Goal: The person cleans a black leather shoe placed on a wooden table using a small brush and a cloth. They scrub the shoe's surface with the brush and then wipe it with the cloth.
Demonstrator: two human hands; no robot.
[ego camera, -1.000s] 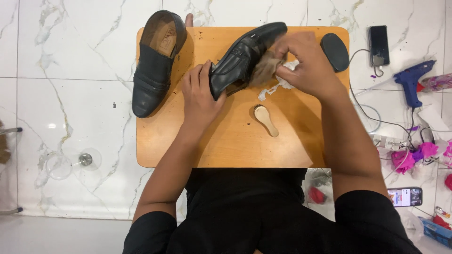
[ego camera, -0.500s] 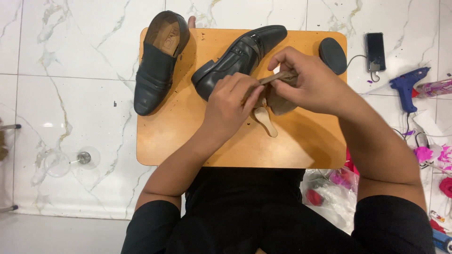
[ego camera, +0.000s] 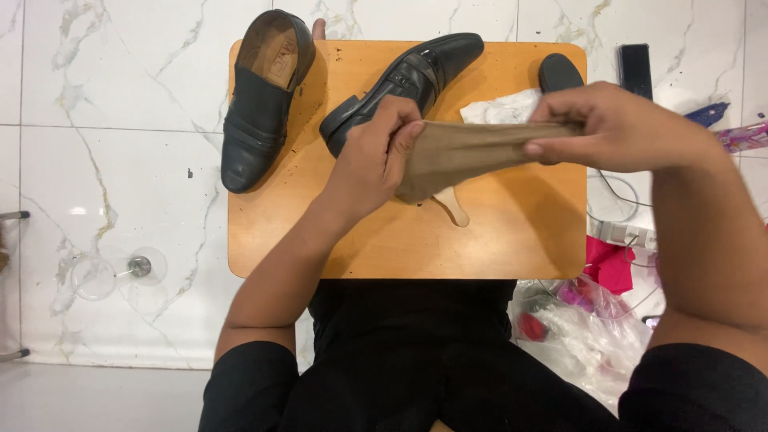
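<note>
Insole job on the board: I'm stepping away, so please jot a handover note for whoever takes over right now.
Left hand grips one end of the tan insole; right hand pinches the other end, holding it stretched above the wooden board.
One black shoe lies on its side on the board with no insole showing; the other sits at the left edge.
A small tan piece lies on the board.
Done: insole in hand.
Left: probably fitting it into a shoe.
</note>
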